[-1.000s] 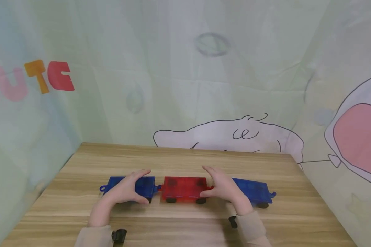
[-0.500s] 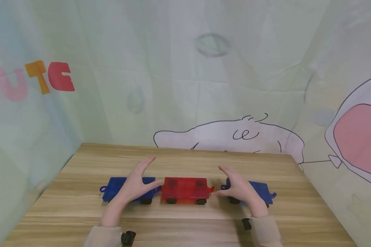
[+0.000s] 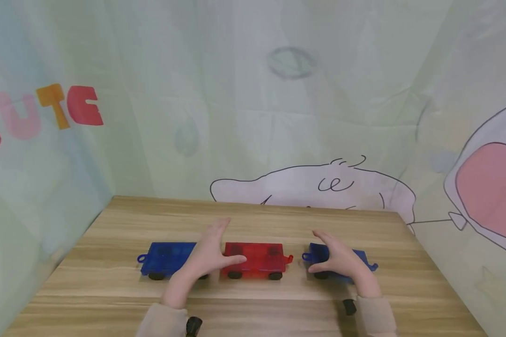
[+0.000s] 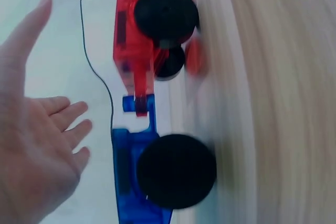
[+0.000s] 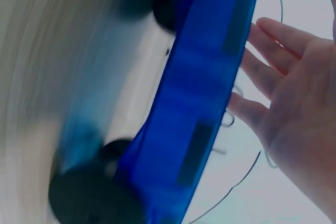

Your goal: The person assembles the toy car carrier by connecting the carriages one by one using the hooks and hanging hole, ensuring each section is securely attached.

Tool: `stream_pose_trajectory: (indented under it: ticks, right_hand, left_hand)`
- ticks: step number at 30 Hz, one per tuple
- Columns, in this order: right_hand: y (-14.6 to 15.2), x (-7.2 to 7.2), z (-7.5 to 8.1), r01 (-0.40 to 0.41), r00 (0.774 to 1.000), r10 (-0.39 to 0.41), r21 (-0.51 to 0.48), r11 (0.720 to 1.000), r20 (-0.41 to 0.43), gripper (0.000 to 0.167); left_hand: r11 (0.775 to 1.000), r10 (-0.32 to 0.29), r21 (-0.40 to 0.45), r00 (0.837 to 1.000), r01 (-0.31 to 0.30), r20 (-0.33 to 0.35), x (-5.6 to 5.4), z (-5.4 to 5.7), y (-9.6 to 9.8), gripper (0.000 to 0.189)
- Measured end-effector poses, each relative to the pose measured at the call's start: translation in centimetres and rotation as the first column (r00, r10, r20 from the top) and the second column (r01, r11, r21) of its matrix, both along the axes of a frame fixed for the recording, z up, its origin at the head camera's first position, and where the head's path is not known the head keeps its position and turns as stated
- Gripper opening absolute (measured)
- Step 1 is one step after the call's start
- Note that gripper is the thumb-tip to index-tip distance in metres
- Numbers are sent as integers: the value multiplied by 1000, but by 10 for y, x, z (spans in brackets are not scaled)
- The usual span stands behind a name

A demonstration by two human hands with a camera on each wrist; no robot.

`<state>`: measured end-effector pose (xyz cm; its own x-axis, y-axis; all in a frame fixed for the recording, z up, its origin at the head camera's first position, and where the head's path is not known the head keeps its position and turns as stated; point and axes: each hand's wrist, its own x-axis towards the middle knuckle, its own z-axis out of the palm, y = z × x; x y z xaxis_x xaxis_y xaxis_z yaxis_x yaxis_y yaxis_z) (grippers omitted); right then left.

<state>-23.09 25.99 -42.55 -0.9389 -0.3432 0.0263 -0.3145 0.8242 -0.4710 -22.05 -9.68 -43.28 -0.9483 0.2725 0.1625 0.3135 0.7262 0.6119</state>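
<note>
Three toy train cars with black wheels stand in a row on the wood-grain table [image 3: 253, 299]. My left hand [image 3: 206, 252] hovers, fingers spread, over the joint between the left blue train car [image 3: 168, 256] and the red train car [image 3: 259, 257]. In the left wrist view, a red hook [image 4: 140, 93] on the red car meets the blue car's coupling. Apart on the right is another blue train car [image 3: 317, 252], its loop [image 3: 306, 257] facing the red car's free hook [image 3: 288, 259]. Over that car my right hand [image 3: 340, 260] is held with thumb and fingers apart, holding nothing.
Behind the table hangs a pale printed cloth backdrop [image 3: 244, 117] with cartoon drawings and letters. It also runs along both sides. A black wrist device [image 3: 193, 326] sits by the left sleeve, and another black piece [image 3: 349, 307] by the right sleeve.
My left hand has moved right, from the left blue car to the joint with the red car. My right hand has moved right, from the red car's end to over the right blue car.
</note>
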Motion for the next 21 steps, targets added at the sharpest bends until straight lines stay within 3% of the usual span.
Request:
stream_pose_trajectory:
  ticks: [7, 14, 21]
  right_hand:
    - [26, 1, -7, 11, 999, -9, -44, 999, 45, 108]
    - [37, 2, -11, -1, 997, 6, -70, 998, 73, 109]
    - [44, 3, -11, -8, 997, 13, -78, 997, 74, 106]
  left_hand:
    - [992, -113, -38, 990, 117, 82, -5, -8, 15, 115]
    - [986, -163, -8, 984, 164, 77, -7, -11, 24, 109]
    - [975, -223, 27, 964, 221, 143, -8, -9, 36, 101]
